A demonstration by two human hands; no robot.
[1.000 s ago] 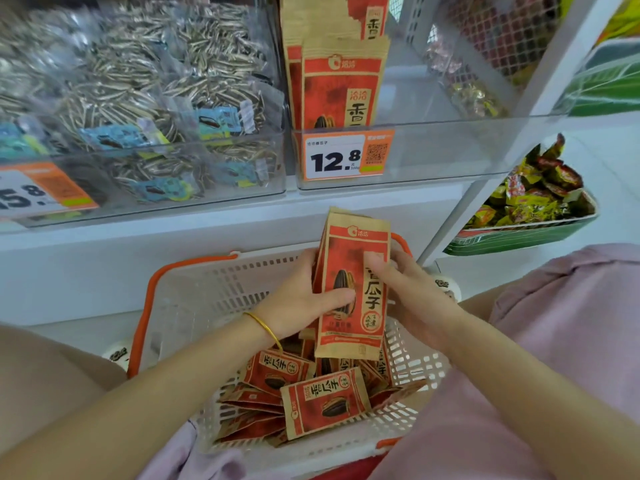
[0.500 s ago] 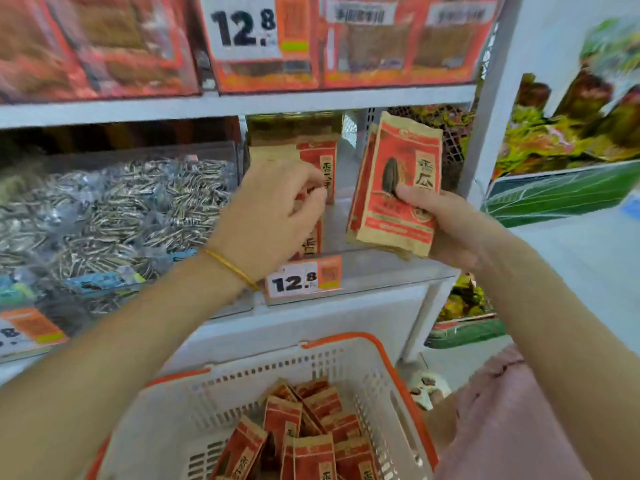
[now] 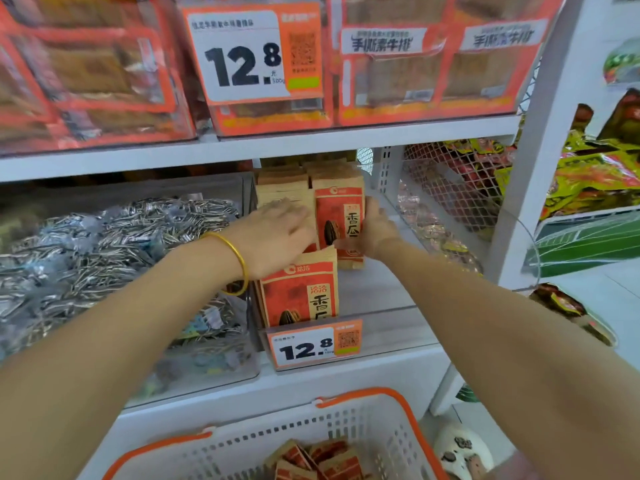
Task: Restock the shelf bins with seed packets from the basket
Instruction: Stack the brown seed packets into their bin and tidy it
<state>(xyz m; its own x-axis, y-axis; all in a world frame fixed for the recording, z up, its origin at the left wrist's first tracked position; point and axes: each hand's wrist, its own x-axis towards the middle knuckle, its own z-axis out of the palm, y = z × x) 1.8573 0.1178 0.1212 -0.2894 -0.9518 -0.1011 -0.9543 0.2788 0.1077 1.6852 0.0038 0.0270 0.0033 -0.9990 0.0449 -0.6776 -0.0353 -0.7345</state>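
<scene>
A stack of red-and-tan seed packets (image 3: 339,216) stands upright inside the clear shelf bin (image 3: 388,327). My right hand (image 3: 375,230) grips this stack from its right side. My left hand (image 3: 277,233), with a gold bangle at the wrist, lies with straight fingers against the tan packets at the stack's left. Another row of the same packets (image 3: 299,289) stands at the bin's front, behind the 12.8 price tag (image 3: 313,344). Below, the white basket with orange handles (image 3: 367,431) holds more packets (image 3: 311,459).
A bin of clear bags of striped sunflower seeds (image 3: 104,251) sits to the left. Red snack boxes (image 3: 429,60) fill the shelf above. A white mesh panel (image 3: 446,188) and shelf post (image 3: 526,188) bound the bin's right side, with green and yellow snack bags (image 3: 595,174) beyond.
Both hands lifted a stack of packets out of the basket and up to the shelf. The stack now stands inside the bin, and my left hand has moved onto the packets there.
</scene>
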